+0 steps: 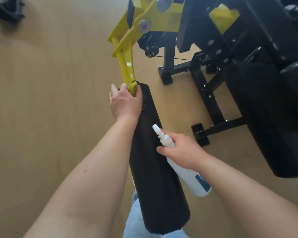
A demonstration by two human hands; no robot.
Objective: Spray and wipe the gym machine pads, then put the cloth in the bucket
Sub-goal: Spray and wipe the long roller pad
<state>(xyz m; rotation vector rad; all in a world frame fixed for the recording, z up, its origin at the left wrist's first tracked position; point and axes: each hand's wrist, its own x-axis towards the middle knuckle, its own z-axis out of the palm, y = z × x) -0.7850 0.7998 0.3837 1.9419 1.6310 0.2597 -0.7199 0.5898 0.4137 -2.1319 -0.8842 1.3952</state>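
Tan floor [41,100] fills the left. Black machine frame [213,93] with seat pad [265,121] far right, yellow lever arm [126,54] running down to a long black roller pad [155,177] at centre. Left hand [126,102] at the pad's far end, grip closed around a bunched yellow cloth [132,88], pressed on or just at the pad end; contact is hard to tell. Right hand [182,152] near right, grip wrapped round a white spray bottle [187,170], nozzle pointing far-left over the pad.
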